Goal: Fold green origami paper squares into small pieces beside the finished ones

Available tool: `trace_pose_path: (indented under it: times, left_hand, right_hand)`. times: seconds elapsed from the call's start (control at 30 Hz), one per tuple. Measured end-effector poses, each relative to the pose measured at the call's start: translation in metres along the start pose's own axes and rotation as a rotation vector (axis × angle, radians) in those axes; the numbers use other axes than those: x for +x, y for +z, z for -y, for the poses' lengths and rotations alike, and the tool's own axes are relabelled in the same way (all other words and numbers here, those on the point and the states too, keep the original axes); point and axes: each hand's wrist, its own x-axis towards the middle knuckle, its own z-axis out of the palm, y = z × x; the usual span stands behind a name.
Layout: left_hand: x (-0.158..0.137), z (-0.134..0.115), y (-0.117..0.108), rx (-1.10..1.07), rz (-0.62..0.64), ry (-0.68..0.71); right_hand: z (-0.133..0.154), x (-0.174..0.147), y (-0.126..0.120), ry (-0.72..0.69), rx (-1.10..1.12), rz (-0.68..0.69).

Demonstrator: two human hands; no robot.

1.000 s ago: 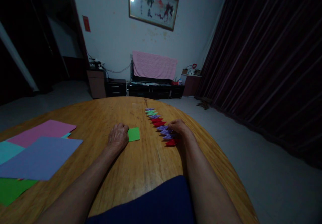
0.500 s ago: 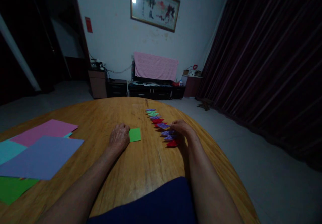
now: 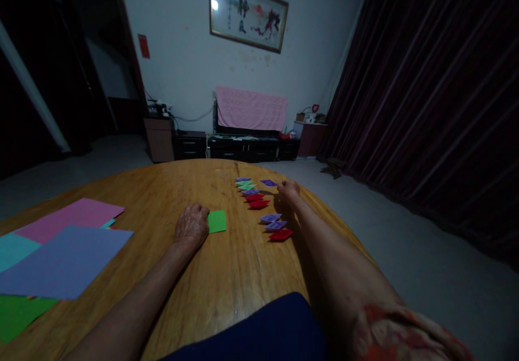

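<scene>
My right hand (image 3: 288, 192) pinches the right end of a purple folded paper boat (image 3: 268, 182) and holds it out beside the far part of a row. That row has small paper boats in purple, pale green and red, with a red boat (image 3: 259, 204) at the near end of its far group. Closer to me lie two purple boats and another red boat (image 3: 281, 234). With fingers curled, my left hand (image 3: 192, 226) grips the left edge of a green paper square (image 3: 217, 221) on the table; its fingertips are partly hidden.
The round wooden table (image 3: 227, 274) carries large coloured sheets at left: pink (image 3: 77, 215), light blue (image 3: 18, 250), purple-blue (image 3: 68, 261) and green (image 3: 24, 315). Beyond its far edge stand a low black cabinet (image 3: 243, 149) and a screen under a pink cloth (image 3: 251, 109). Dark curtains (image 3: 425, 107) hang at right.
My right hand has moved away from me with the purple boat, from over the middle of the row to beside its far part. My left hand and the green square have hardly moved.
</scene>
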Motion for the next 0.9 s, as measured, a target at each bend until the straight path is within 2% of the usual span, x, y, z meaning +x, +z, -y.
trace_pose_path:
  times: [0.17, 0.47, 0.73, 0.9]
  left_hand:
    - [0.002, 0.0, 0.001, 0.023, 0.007, 0.019]
    - [0.006, 0.0, 0.005, 0.064, 0.0, 0.038]
    - [0.051, -0.011, 0.014, 0.016, -0.006, 0.127]
    - [0.079, -0.021, 0.025, -0.06, -0.01, 0.136]
  right_hand:
    - [-0.006, 0.019, 0.018, -0.044, -0.049, 0.02]
    - [0.004, 0.045, 0.031, -0.093, -0.131, 0.112]
    - [0.003, 0.062, 0.041, -0.143, -0.226, 0.129]
    - [0.002, 0.072, 0.046, -0.151, -0.264, 0.136]
